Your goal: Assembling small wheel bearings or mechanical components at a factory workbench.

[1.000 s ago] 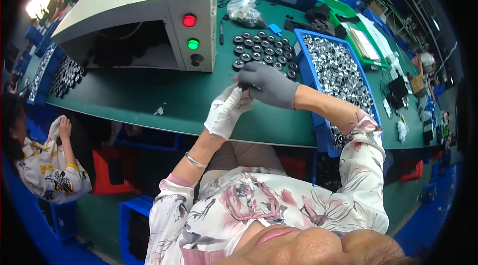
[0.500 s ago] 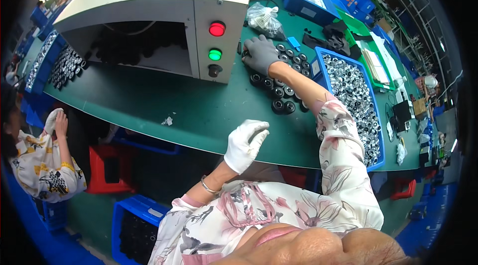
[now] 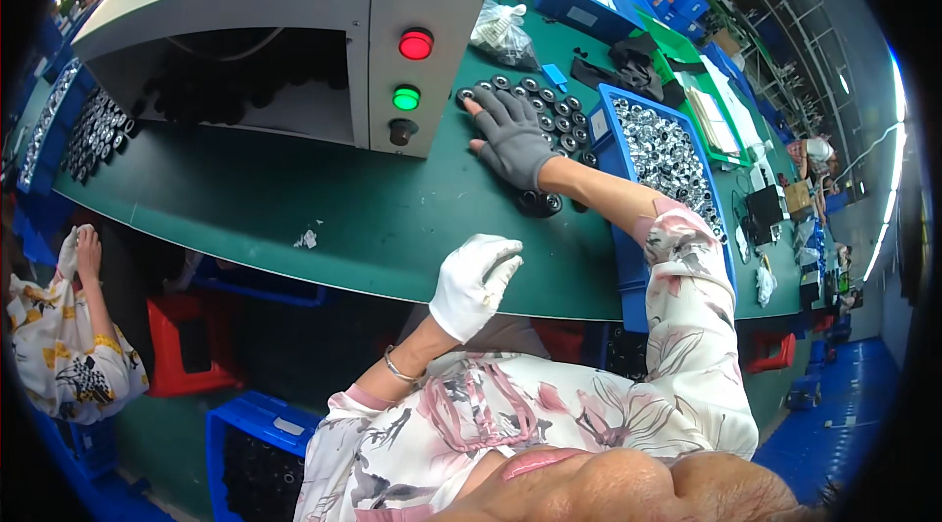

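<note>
Moved: right hand [image 3: 515, 144], back from the far corner of the black parts [image 3: 568, 142], fingers now spread; left hand [image 3: 471, 282] much as before.
Parts: grouped on green bench [image 3: 392, 218], between machine [image 3: 400, 61] and blue crate [image 3: 636, 301]. Right fingers: extended over the group, grasping nothing visible; contact beneath hard to tell. Left fingers: loosely curled near bench's front edge; contents, if any, cannot be told. Step, as judged: setting parts within the group. Call of next move: lifting one would need fingers curled round its rim.
</note>
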Available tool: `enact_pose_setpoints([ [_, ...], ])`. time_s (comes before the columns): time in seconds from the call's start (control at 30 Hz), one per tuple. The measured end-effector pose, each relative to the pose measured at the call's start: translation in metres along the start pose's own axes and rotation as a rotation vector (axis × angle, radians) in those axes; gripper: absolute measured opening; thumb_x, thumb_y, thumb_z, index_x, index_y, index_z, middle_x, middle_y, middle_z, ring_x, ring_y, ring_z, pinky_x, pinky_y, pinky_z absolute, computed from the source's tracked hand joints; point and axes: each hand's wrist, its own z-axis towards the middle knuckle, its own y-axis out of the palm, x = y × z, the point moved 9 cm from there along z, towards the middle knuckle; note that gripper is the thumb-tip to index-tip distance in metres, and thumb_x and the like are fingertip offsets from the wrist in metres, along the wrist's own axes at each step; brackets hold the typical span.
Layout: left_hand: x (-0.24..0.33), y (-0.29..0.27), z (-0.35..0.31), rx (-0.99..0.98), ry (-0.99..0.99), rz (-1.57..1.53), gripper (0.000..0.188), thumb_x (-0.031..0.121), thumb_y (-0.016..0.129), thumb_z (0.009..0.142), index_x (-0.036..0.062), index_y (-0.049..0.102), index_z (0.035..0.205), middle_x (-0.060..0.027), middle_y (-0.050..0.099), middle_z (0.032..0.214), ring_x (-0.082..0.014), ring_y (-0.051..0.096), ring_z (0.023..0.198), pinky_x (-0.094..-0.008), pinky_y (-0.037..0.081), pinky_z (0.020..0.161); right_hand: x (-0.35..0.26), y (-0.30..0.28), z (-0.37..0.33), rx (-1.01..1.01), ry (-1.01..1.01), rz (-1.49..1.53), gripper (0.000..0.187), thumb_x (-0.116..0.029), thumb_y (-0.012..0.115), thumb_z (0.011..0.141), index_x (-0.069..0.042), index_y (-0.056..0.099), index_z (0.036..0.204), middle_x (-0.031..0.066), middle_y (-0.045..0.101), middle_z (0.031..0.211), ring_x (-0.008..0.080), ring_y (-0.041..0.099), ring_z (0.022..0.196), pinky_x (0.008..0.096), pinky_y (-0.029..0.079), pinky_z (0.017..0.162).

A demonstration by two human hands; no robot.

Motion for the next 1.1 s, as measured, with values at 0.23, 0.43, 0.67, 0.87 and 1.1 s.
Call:
enact_pose_setpoints([
  [0.23, 0.004, 0.001, -0.002, 0.016, 0.081, 0.052, 0.017, -0.007, 0.073, 0.084, -0.0032, 0.072, 0.100, -0.0177, 0.072, 0.093, -0.0316, 0.071, 0.082, -0.0359, 0.057, 0.076, 0.030, 0.009, 0.004, -0.022, 0.055, 0.002, 0.062, -0.044, 0.046, 0.104, -0.008, 0.041, 0.153, 0.0186, 0.034, 0.161, 0.0409, 0.029, 0.148, 0.0532, 0.020, 0.122],
  [0.43, 0.003, 0.001, -0.003, 0.020, 0.097, 0.024, 0.016, -0.006, 0.072, 0.085, -0.0033, 0.072, 0.100, -0.0177, 0.071, 0.094, -0.0311, 0.071, 0.082, -0.0354, 0.057, 0.075, -0.015, -0.049, -0.040, 0.035, -0.149, 0.084, 0.063, -0.045, 0.048, 0.103, -0.009, 0.039, 0.154, 0.0208, 0.035, 0.159, 0.0427, 0.031, 0.146, 0.0566, 0.022, 0.121],
  [0.67, 0.005, 0.000, -0.006, 0.023, 0.086, 0.037, 0.016, -0.007, 0.073, 0.085, -0.0033, 0.071, 0.100, -0.0178, 0.072, 0.093, -0.0320, 0.071, 0.081, -0.0360, 0.057, 0.075, -0.013, -0.025, -0.072, -0.112, -0.130, 0.003, 0.067, -0.041, 0.059, 0.098, -0.017, 0.037, 0.157, 0.0159, 0.031, 0.163, 0.0403, 0.028, 0.149, 0.0582, 0.017, 0.123],
  [0.87, 0.005, -0.003, -0.010, 0.036, 0.097, 0.026, 0.014, -0.004, 0.074, 0.085, -0.0016, 0.072, 0.099, -0.0168, 0.072, 0.093, -0.0319, 0.071, 0.083, -0.0362, 0.057, 0.075, 0.022, -0.015, -0.058, -0.042, 0.045, -0.024, 0.065, -0.039, 0.060, 0.098, -0.014, 0.040, 0.155, 0.0176, 0.036, 0.159, 0.0397, 0.031, 0.147, 0.0541, 0.024, 0.121],
  [1.1, 0.026, -0.089, 0.023, -0.031, 0.368, 0.499, 0.017, 0.004, 0.077, 0.082, 0.0019, 0.072, 0.099, -0.0171, 0.071, 0.094, -0.0361, 0.069, 0.084, -0.0421, 0.057, 0.076, 0.043, -0.009, -0.048, 0.014, 0.073, -0.035, 0.064, -0.046, 0.051, 0.101, -0.011, 0.041, 0.154, 0.0189, 0.034, 0.161, 0.0399, 0.035, 0.144, 0.0520, 0.025, 0.120],
])
